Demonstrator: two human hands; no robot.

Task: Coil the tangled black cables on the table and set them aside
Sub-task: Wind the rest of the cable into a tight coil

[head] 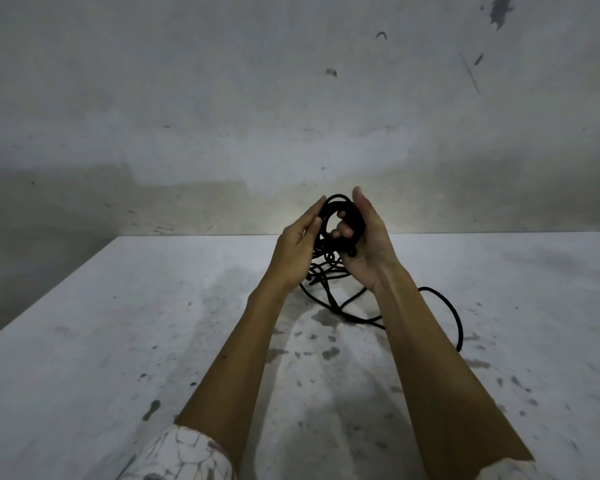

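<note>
- patterned sleeve lowest in frame
- right hand fingers curled round black cable coil
- left hand fingers straight, touching coil
- loose cable on table

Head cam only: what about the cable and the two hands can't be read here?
- Left hand grip: seen from the back, so its fingers' contact with the coil is hidden.
- Cable count: the tangle is too dark to separate.
- Loose cable: passes behind the right forearm.
- Cable ends: not identifiable.
</note>
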